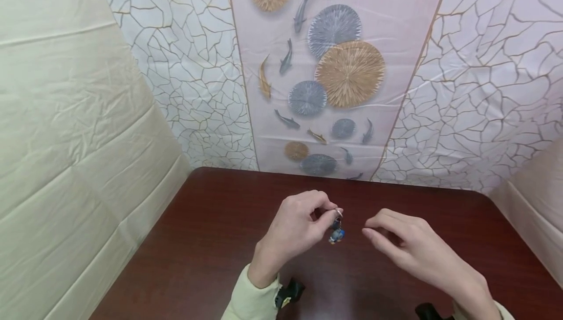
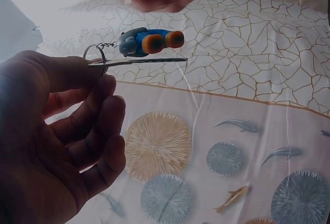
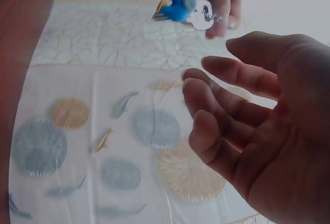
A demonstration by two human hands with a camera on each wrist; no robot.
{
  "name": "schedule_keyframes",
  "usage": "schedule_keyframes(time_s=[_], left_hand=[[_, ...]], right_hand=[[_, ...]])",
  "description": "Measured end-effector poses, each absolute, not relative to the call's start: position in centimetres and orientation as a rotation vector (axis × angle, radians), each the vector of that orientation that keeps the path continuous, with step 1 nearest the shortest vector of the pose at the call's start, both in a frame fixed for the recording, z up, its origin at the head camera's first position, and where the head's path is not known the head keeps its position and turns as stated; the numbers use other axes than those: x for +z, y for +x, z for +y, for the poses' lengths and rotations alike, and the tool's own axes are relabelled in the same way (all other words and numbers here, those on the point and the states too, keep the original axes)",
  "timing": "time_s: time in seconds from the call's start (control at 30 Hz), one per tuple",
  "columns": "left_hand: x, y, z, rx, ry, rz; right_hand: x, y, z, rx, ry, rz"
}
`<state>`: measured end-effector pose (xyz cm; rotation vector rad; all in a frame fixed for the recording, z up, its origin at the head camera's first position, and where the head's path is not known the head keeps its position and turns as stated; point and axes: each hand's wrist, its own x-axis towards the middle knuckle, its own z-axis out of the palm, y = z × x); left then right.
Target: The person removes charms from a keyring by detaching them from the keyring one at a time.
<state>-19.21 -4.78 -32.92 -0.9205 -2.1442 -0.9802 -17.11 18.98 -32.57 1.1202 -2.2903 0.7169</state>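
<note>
Above the table, the left hand pinches a keychain by its metal ring between thumb and forefinger. A small blue and grey figurine with orange feet dangles from it on a short chain. Beside the figurine, the left wrist view shows a thin flat metal piece, seen edge-on, that looks like a key. The right hand hovers to the right, apart from the keychain, its fingers loosely bent and holding nothing. In the right wrist view the figurine hangs beyond the right fingertips.
Below both hands spreads a dark red-brown table. Behind it hangs a patterned cloth with fish and round leaf prints. A pale cream fabric wall slopes down at the left, and another stands at the right.
</note>
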Motion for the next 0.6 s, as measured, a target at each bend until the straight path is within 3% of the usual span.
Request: schedule_keyframes(time_s=[0.6], left_hand=[[-32.9,-19.1,-4.6,-0.967,-0.947,-2.162]], right_hand=[[-33.2,-17.4,15.4,0.893,1.116,-2.2]])
